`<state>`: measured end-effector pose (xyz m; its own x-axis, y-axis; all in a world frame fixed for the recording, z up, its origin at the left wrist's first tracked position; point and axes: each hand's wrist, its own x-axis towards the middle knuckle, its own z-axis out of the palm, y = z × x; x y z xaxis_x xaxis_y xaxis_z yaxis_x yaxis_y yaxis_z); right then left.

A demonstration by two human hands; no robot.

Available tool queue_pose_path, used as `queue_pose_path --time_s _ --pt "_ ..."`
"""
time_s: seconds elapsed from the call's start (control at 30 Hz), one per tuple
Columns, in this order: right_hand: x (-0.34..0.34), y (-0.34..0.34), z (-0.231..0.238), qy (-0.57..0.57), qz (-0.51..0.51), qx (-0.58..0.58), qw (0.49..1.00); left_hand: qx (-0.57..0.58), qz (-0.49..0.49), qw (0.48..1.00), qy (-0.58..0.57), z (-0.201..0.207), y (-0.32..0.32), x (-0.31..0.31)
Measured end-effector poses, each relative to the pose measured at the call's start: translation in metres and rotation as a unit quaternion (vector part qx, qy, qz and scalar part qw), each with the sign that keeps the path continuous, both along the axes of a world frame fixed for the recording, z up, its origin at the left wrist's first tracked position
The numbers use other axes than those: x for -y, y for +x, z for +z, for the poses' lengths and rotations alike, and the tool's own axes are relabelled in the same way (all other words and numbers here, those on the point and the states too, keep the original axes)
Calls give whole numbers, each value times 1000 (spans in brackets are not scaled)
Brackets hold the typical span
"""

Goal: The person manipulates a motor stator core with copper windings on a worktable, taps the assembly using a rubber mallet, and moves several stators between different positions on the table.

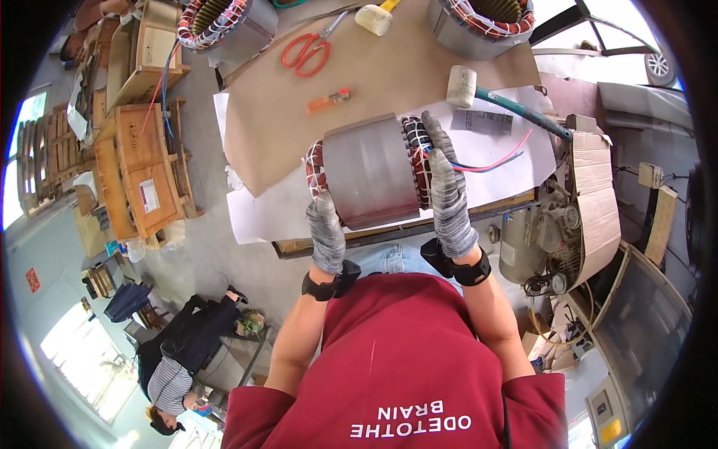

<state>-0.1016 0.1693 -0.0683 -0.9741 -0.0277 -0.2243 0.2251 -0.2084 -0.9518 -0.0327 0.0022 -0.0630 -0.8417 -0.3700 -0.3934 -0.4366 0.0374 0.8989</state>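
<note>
A grey cylindrical motor stator point(372, 176) lies on its side at the table's near edge, between my two gloved hands. Laced copper windings stick out at both ends. My left hand point(326, 233) grips the left end, low by the winding point(315, 166); some of its fingers are hidden. Along the right end, my right hand point(450, 191) presses against the other winding point(416, 150), fingers pointing away from me. Pink and blue lead wires point(493, 164) trail out to the right from beside that hand.
Brown paper point(262, 127) covers the table. Beyond the stator lie an orange utility knife point(328, 101), red-handled scissors point(308, 54) and two white-headed mallets, one with a green handle point(523, 114). Two more stators point(479, 41) stand at the far edge. A compressor point(523, 243) sits at right.
</note>
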Motion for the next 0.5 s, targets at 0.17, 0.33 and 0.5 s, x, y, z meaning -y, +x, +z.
queue_pose_path --time_s 0.17,0.33,0.5 --pt "-7 5 8 17 7 -63 998 2 1 1000 -2 2 3 -5" --pt "-23 13 14 -94 38 -15 995 -29 -2 998 -55 -3 8 -5" --pt "-38 17 27 -198 36 12 979 -58 -23 997 -40 -7 12 -4"
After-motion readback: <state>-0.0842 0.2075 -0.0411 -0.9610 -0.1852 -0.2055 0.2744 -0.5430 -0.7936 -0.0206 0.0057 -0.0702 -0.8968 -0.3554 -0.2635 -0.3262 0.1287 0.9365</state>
